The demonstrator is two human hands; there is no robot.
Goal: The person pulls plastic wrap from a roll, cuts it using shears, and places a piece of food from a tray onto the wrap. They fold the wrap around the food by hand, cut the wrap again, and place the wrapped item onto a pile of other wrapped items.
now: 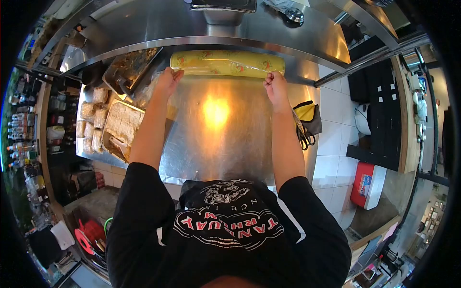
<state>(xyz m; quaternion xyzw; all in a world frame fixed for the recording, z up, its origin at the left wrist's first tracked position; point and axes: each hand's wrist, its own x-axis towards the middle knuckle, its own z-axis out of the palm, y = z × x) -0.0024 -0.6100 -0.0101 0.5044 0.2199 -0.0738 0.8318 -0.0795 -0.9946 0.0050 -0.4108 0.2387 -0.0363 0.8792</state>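
Observation:
A large yellow roll of plastic wrap (223, 63) with a printed pattern lies crosswise at the back of the steel table, below the shelf. My left hand (168, 81) is at the roll's left end, its fingers pinched on the near edge of the clear film. At the roll's right end, my right hand (275, 87) is closed in the same way on the film. Left of my left forearm sits a tray of pale, cut food slabs (124, 120), with several wrapped portions (94, 113) beside it.
A metal tray (126, 67) with a dark-handled tool stands at the back left. Scissors (305, 137) and a yellow and grey cloth (307, 115) lie right of my right forearm. The steel shelf (168, 45) overhangs the back, bearing a metal container (224, 17).

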